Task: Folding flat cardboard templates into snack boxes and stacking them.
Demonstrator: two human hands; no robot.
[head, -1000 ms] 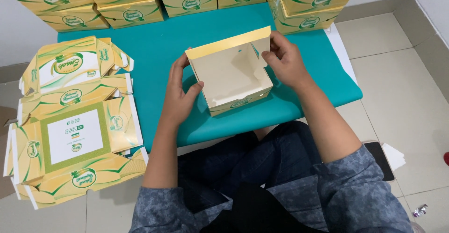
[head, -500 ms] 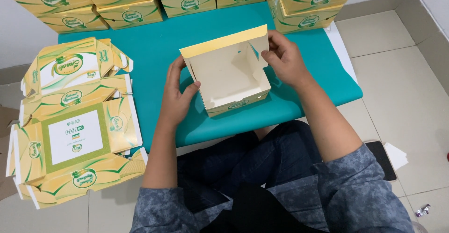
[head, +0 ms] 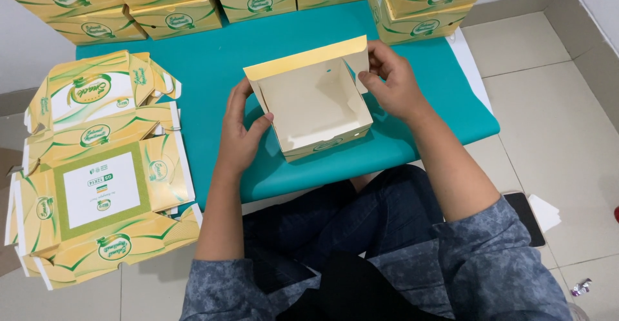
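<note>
An open cardboard box (head: pixel 316 105), yellow and green outside and plain cream inside, sits on a teal mat (head: pixel 213 63) in front of me. Its lid flap stands up at the far side. My left hand (head: pixel 240 131) grips the box's left wall, thumb inside the near corner. My right hand (head: pixel 394 82) pinches the right wall near the far corner, fingers curled over the side flap.
A stack of flat, unfolded box blanks (head: pixel 97 166) lies on the floor at my left. Several assembled boxes (head: pixel 174 5) line the mat's far edge, with more stacked at the far right (head: pixel 425 5). A dark phone (head: pixel 523 211) and white paper lie on the tiles at right.
The box has shifted slightly left and toward me between my hands. My right fingers have moved along the right wall's flap. Both hands keep their hold.
</note>
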